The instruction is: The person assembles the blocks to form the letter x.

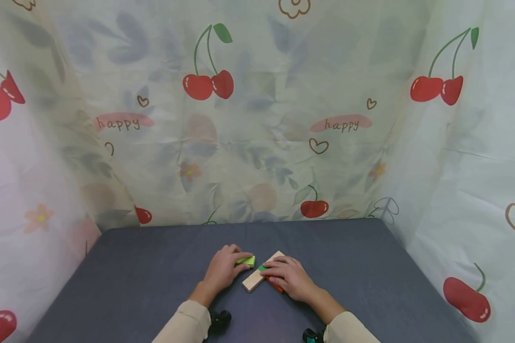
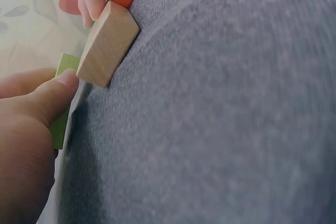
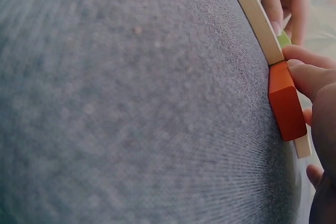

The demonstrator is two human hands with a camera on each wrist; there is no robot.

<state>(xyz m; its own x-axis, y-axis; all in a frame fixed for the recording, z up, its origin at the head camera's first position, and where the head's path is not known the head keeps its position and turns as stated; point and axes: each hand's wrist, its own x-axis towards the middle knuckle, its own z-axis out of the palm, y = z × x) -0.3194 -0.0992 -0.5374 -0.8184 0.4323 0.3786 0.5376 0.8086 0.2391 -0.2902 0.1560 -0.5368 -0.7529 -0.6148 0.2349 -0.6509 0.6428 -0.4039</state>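
My left hand pinches a light green block between thumb and fingers, just left of a row of pale wooden pieces. The near wooden block lies slanted on the table, and a pale wooden end shows beyond the right fingers. A darker green patch shows between these lengths; whether it is a separate block I cannot tell. My right hand holds an orange-red block by its upper edge. One end of that block meets the side of the wooden row; the right hand partly hides it.
The blocks lie on a dark grey cloth-covered table. Patterned curtains with cherries hang behind and at both sides. Black wrist devices show by the sleeves at the near edge of the view.
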